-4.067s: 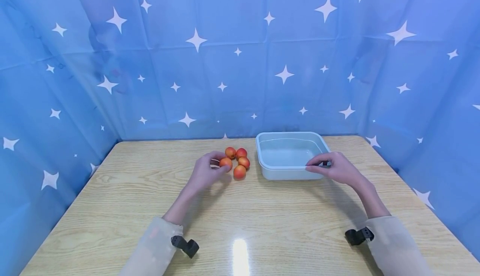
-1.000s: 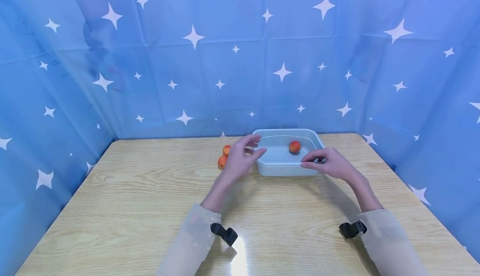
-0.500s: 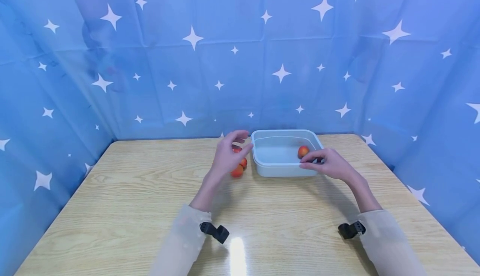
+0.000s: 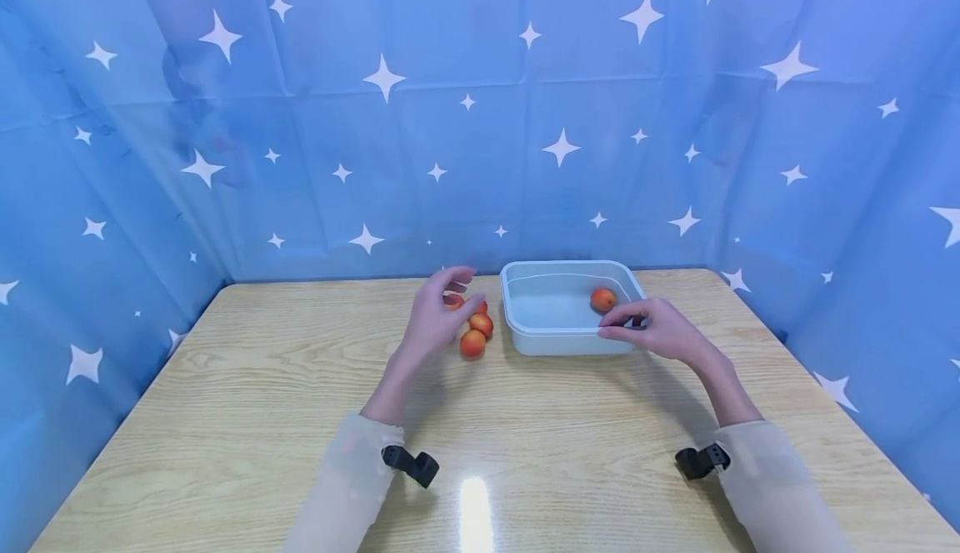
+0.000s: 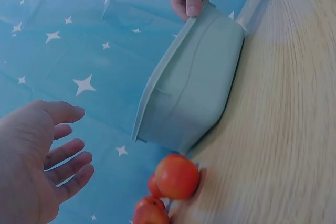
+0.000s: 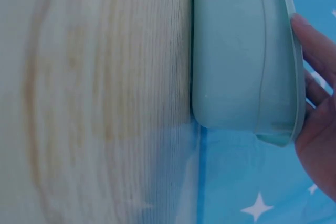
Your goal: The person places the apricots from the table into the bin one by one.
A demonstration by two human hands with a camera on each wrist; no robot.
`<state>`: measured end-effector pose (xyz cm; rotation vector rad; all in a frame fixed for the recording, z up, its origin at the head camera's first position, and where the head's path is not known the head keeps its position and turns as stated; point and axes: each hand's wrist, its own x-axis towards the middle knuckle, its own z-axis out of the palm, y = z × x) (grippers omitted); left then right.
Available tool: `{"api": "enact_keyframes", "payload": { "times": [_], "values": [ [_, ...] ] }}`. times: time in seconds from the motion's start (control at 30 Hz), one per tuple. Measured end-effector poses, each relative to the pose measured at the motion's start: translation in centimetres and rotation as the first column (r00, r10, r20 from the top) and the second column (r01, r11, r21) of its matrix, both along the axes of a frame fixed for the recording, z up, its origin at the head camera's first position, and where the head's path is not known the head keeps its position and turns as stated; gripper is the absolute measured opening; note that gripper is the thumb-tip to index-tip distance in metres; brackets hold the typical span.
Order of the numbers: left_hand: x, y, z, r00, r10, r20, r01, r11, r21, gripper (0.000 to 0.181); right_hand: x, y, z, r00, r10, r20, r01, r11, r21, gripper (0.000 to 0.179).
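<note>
First, four round red-orange fruits (image 4: 472,344), smooth-skinned, lying in a loose cluster near the far edge of the light wood-grain desk (image 4: 225,386), about midway between its left and right edges; the rearmost are partly hidden by fingers. One matching red-orange fruit (image 4: 603,300), inside the container, towards its right end.

Container: one pale blue rectangular plastic tub (image 4: 566,343), rounded corners, upright just right of the cluster, near the desk's far edge.

Left hand (image 4: 433,313): beside and above the cluster, thumb and fingers spread well apart, nothing held. Right hand (image 4: 660,332): thumb and fingers pinch the tub's near rim by its right corner.

Forearms: two whitish sleeves (image 4: 337,486), each bearing a small black device (image 4: 410,465) at the cuff.

Backdrop: blue curtain (image 4: 465,194) with white four-pointed stars, behind the desk's far edge and along both sides.
</note>
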<state>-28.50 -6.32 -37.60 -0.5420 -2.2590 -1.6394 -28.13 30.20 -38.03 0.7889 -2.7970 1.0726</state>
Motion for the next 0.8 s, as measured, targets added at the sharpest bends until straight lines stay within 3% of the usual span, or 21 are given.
{"api": "enact_keyframes", "payload": {
  "times": [0.47, 0.8],
  "values": [
    [-0.6, -2.0, -1.7, 0.993, 0.071, 0.094, -0.062, 0.994, -0.09, 0.042, 0.0, 0.1, -0.1, 1.0, -0.011, -0.001, 0.011, 1.0, 0.004, 0.009],
    [-1.1, -2.9, -3.3, 0.981, 0.093, 0.169, -0.068, 0.987, -0.144, 0.042, -0.1, 0.1, -0.2, 1.0, -0.014, -0.001, 0.014, 1.0, 0.009, 0.011]
  ]
}}
